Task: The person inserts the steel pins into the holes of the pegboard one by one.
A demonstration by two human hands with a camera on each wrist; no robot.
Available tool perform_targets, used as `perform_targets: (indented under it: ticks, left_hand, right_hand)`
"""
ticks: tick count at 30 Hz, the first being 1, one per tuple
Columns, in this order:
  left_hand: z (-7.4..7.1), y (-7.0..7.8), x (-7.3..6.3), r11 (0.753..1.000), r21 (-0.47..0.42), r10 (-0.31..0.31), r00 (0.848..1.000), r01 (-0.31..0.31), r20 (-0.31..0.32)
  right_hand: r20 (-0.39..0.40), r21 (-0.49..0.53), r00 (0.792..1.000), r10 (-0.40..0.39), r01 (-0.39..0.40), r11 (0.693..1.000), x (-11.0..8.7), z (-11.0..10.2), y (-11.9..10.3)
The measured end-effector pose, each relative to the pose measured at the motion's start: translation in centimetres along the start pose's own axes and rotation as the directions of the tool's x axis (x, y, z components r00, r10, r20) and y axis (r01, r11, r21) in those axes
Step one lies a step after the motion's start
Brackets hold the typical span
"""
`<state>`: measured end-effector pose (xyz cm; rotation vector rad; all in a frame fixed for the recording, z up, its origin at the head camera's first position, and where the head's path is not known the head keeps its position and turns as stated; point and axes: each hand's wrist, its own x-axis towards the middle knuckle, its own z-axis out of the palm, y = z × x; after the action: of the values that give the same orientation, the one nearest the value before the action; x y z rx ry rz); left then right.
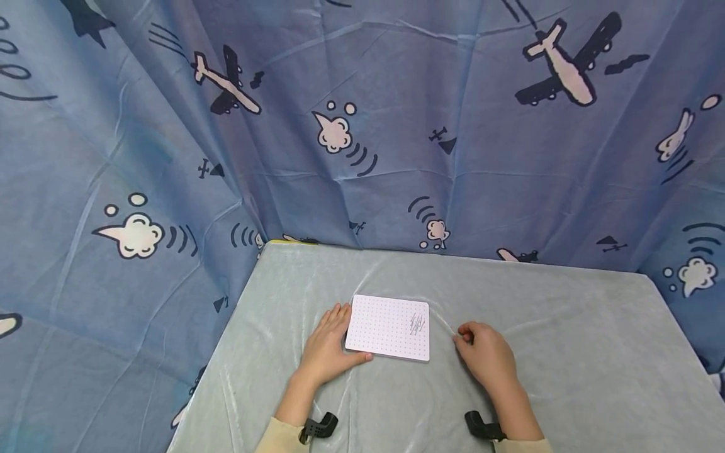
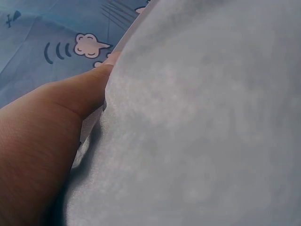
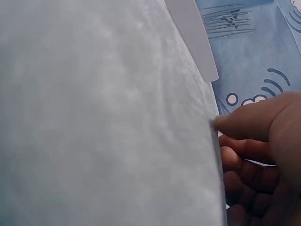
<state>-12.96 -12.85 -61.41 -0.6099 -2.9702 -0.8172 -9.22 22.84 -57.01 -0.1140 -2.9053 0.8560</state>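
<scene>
A white dotted notepad [image 1: 381, 328] lies flat on the cloth-covered table, with dark slanted scribble strokes near its right side. My left hand [image 1: 328, 343] rests along the pad's left edge, its fingers straight and its thumb at the near edge. To the right of the pad, my right hand [image 1: 488, 355] rests apart from it on the cloth. Its fingers are loosely curled, and nothing shows between them. In the right wrist view, the right thumb [image 3: 249, 120] is above the curled fingers, and a corner of the notepad [image 3: 197, 44] shows beyond.
Pale grey velvety cloth [image 1: 572, 358] with soft creases covers the table. Behind and to the left hangs a blue curtain [image 1: 391, 75] printed with planes and clouds. A black wrist camera [image 1: 321, 426] is on the left wrist, another black camera [image 1: 481, 426] on the right.
</scene>
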Motion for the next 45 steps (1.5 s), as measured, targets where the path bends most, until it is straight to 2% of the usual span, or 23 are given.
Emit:
perform_targets:
  ticks: [6,23,32,39,45]
  left_hand:
    - [-0.01,0.06,-0.05,1.0,0.006,0.0,1.0,0.0,0.0]
    - [0.09,0.06,0.08,1.0,0.014,0.01,1.0,-0.01,-0.006]
    - [0.01,0.11,0.32,1.0,0.014,0.001,1.0,-0.001,-0.002]
    - [-0.13,0.19,0.21,1.0,0.014,0.009,1.0,-0.009,-0.014]
    - [-0.03,0.08,0.07,1.0,0.009,0.004,1.0,-0.004,-0.013]
  right_hand:
    - [0.025,-0.035,1.0,0.003,-0.003,0.999,0.05,0.12,-0.12]
    - [0.056,-0.055,0.998,0.018,-0.015,0.998,0.29,-0.29,-0.38]
    - [0.052,-0.065,0.998,-0.02,0.023,0.998,0.41,-0.47,-0.32]
    - [0.038,0.048,0.999,0.021,-0.023,0.999,0.31,-0.31,-0.21]
    - [0.045,0.187,0.999,0.025,-0.033,0.982,0.16,-0.26,-0.26]
